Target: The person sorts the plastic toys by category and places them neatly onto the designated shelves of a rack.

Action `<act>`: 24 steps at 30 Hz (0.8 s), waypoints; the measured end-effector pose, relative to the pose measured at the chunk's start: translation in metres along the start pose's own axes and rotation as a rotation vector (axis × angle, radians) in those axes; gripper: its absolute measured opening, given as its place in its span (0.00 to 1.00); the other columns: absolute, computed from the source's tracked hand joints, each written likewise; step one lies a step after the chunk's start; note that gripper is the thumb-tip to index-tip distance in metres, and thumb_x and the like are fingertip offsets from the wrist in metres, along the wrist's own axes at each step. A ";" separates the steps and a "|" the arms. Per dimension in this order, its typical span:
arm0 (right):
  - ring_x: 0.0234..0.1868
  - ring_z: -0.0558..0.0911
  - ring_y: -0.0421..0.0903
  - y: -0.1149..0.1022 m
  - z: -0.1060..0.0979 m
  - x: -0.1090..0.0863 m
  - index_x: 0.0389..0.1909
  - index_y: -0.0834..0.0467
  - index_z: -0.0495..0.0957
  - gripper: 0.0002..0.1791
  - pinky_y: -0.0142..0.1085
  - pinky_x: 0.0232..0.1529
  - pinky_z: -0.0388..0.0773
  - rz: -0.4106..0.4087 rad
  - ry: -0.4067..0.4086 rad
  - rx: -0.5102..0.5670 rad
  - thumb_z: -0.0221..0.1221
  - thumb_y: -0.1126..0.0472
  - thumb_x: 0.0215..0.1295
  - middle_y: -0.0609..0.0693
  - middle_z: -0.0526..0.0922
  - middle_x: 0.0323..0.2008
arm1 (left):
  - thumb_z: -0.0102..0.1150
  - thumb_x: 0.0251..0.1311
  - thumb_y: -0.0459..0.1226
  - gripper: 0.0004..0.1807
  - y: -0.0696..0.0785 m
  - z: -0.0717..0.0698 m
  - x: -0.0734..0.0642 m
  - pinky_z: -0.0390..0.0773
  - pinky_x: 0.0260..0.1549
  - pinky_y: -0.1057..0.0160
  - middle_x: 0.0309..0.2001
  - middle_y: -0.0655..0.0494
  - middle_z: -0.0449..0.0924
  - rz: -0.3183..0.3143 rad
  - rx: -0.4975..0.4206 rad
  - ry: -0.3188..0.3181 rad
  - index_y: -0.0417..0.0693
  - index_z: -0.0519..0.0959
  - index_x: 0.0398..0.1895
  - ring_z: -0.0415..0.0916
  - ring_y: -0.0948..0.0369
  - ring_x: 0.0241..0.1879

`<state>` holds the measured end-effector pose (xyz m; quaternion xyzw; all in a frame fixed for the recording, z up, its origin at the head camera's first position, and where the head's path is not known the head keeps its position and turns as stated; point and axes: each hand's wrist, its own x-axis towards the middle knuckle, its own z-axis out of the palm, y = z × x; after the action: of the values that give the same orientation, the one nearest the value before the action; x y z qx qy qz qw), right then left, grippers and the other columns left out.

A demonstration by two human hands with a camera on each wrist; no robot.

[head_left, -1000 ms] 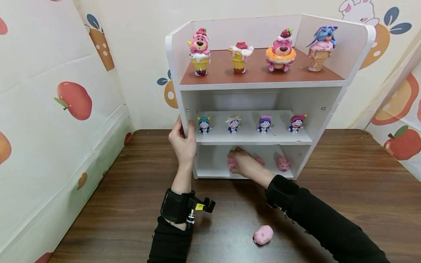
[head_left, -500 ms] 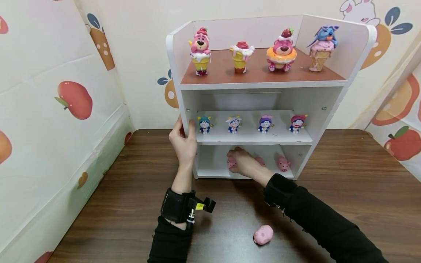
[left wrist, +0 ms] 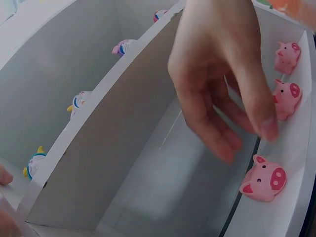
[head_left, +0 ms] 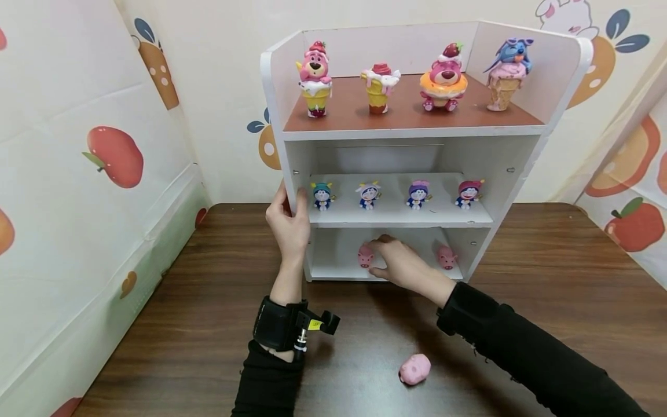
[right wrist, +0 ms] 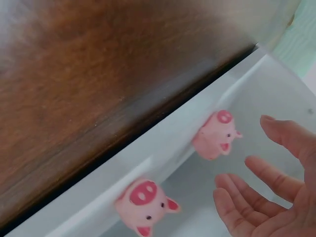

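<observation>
My left hand (head_left: 289, 229) grips the left side panel of a white display shelf (head_left: 391, 225), thumb on the front edge and fingers behind. On the bottom level my right hand (head_left: 403, 263) has its fingers spread just right of a pink toy pig (head_left: 366, 256). The right wrist view has a gap between those fingertips and the same pig (right wrist: 217, 134). Another toy pig (head_left: 446, 257) sits at the right end. A pig between them (left wrist: 287, 101) shows in the left wrist view but is behind my right hand in the head view.
One more pink toy pig (head_left: 414, 369) lies on the wooden table (head_left: 198, 324) in front. Several small blue figurines (head_left: 417, 194) line the middle level. Bear and ice-cream figures (head_left: 443, 81) stand on the brown top. Patterned sheets (head_left: 62, 191) rise behind and at the left.
My right hand has let go of the left pig, its fingers now spread and shifted slightly right. The left hand keeps its grip on the side panel.
</observation>
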<state>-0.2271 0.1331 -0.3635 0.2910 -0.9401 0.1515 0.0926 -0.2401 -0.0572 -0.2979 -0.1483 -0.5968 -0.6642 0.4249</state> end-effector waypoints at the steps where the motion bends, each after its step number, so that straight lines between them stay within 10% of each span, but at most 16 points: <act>1: 0.37 0.77 0.50 -0.002 -0.002 -0.003 0.45 0.67 0.74 0.24 0.40 0.37 0.74 -0.014 0.004 -0.006 0.66 0.60 0.46 0.57 0.77 0.37 | 0.47 0.52 0.19 0.18 0.000 0.000 0.000 0.73 0.42 0.61 0.45 0.36 0.75 -0.001 0.001 -0.002 0.25 0.71 0.48 0.73 0.51 0.44; 24: 0.30 0.77 0.38 -0.042 -0.028 -0.089 0.34 0.59 0.76 0.12 0.29 0.30 0.74 -0.256 -0.093 0.053 0.64 0.62 0.48 0.45 0.76 0.30 | 0.47 0.52 0.19 0.18 0.003 0.000 -0.001 0.72 0.42 0.60 0.46 0.35 0.74 -0.023 0.013 -0.005 0.25 0.71 0.49 0.73 0.50 0.45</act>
<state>-0.1285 0.1557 -0.3507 0.4175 -0.8943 0.1495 0.0598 -0.2373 -0.0571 -0.2963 -0.1404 -0.6040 -0.6648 0.4166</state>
